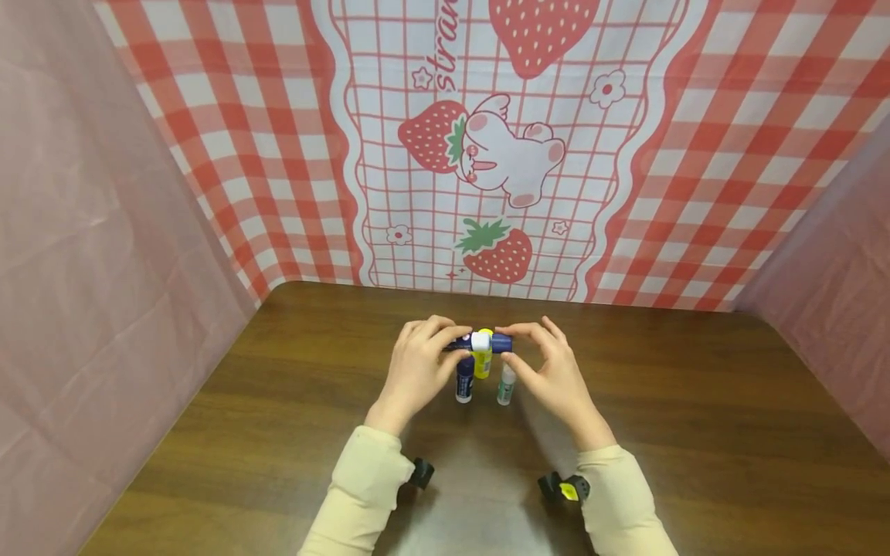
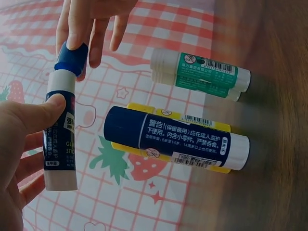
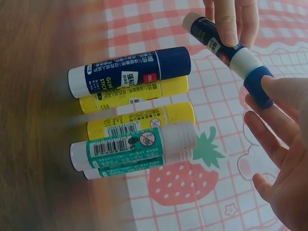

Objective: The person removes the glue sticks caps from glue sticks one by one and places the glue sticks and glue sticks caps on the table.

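Observation:
My left hand [image 1: 410,374] grips the dark blue body of a glue stick [image 2: 60,149], held sideways above the table in the head view. The right hand [image 1: 559,382] pinches its blue cap [image 3: 260,86] between thumb and fingers. A white collar [image 1: 480,342] shows between body and cap; the cap covers only the collar's end or meets it, I cannot tell which. Below the hands, another dark blue glue stick [image 2: 185,139] stands upright with its cap on. Yellow glue sticks [image 3: 139,120] stand behind it, partly hidden. Green-labelled glue sticks [image 3: 127,148] with pale tops stand to the right.
The brown wooden table [image 1: 243,432] runs back to a red-and-white checked cloth [image 1: 278,154] with strawberry prints. Pink fabric [image 1: 104,270] hangs at both sides. Black wrist devices [image 1: 420,473] sit under both forearms, close over the table.

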Demonstrator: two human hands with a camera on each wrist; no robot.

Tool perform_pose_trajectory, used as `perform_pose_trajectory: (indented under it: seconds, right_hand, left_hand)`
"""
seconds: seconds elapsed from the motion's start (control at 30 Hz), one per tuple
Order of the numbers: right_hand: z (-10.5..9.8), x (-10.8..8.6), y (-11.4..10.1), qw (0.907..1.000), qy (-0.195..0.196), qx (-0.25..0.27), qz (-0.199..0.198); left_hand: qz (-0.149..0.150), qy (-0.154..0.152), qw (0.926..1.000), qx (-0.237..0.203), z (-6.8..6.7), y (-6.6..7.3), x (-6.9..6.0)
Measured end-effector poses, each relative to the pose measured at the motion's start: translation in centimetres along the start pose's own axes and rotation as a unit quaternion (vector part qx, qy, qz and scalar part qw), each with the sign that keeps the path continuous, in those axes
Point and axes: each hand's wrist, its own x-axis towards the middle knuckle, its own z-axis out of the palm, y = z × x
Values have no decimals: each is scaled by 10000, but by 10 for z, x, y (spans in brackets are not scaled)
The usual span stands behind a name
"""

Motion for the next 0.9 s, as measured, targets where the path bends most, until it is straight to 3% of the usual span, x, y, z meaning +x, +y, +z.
perform_pose_trajectory:
  seconds: [0.2, 0.43, 0.67, 0.9]
  right_hand:
    - [-5, -1, 1, 9997, 191, -8, 178]
    - [-8, -4, 6, 9990, 269, -211, 296]
    - [-15, -7, 13, 9975, 316, -340, 527]
    - [-27, -12, 25, 9906, 203, -522, 1249]
  left_hand:
    - [-288, 198, 9994, 57, -1, -5, -1]
    - [-927, 507, 9944, -16, 0, -14, -5]
    - [-1636, 668, 9841, -194, 0, -24, -11]
    - [-2426, 544, 9681, -303, -4, -31, -13]
